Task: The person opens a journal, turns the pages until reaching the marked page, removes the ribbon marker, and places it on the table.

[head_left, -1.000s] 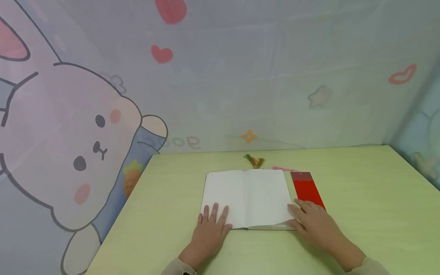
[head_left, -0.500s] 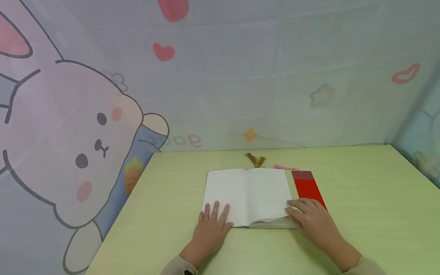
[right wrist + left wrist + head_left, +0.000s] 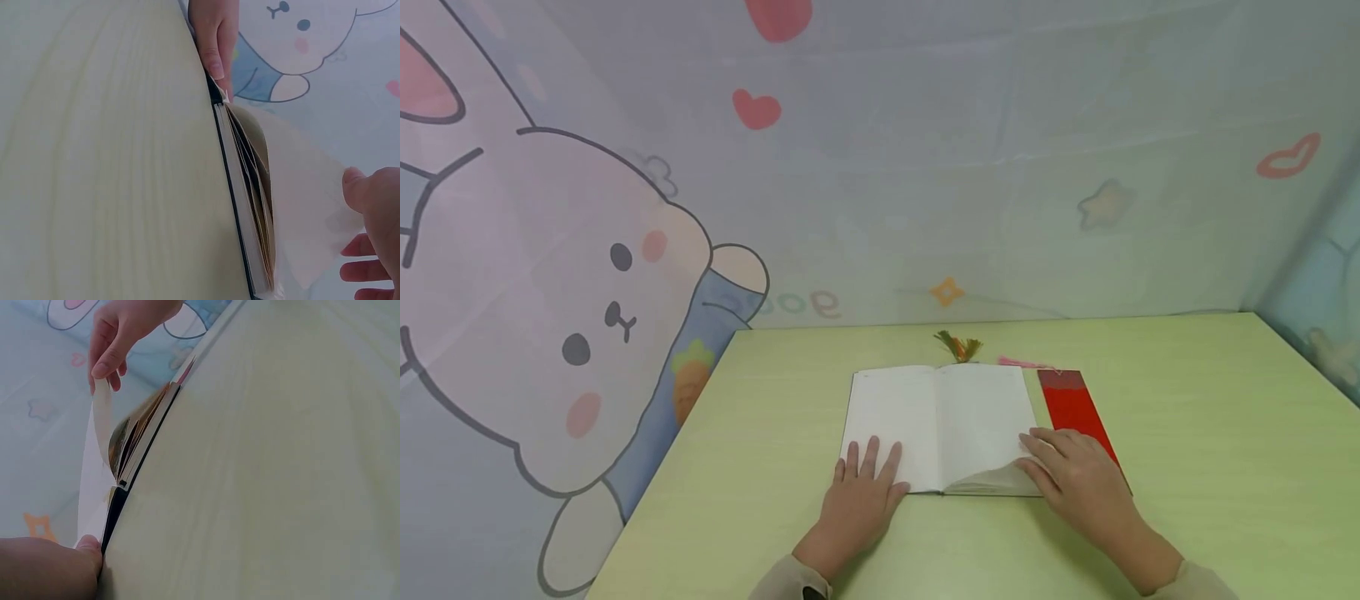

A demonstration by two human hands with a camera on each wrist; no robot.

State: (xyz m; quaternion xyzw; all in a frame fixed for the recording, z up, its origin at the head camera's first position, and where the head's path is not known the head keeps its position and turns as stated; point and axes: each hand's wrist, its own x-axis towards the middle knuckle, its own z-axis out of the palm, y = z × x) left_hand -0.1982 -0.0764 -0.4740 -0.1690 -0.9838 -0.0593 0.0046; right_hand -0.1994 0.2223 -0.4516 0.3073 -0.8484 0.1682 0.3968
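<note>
An open notebook (image 3: 985,408) with blank white pages lies on the table. My left hand (image 3: 859,504) rests flat on the lower part of its left page, fingers spread and thumb at the bottom edge. At the lower right corner, my right hand (image 3: 1078,483) pinches a page (image 3: 306,194) between thumb and fingers. That page curves up off the stack, and the left wrist view shows a gap between the lifted page (image 3: 102,419) and the leaves (image 3: 140,428) below. Beside the notebook lies a red bookmark (image 3: 1071,408), partly hidden under the right hand.
A green and orange tassel (image 3: 958,346) sticks out past the notebook's top edge. Next to it lies a pink tassel (image 3: 1022,362) at the bookmark's top. The pale green table (image 3: 1210,433) ends at a cartoon-printed cloth (image 3: 880,183) behind.
My right hand has moved slightly left and lifted the lower right corner of the page, which curls higher. My left hand has stayed on the left page.
</note>
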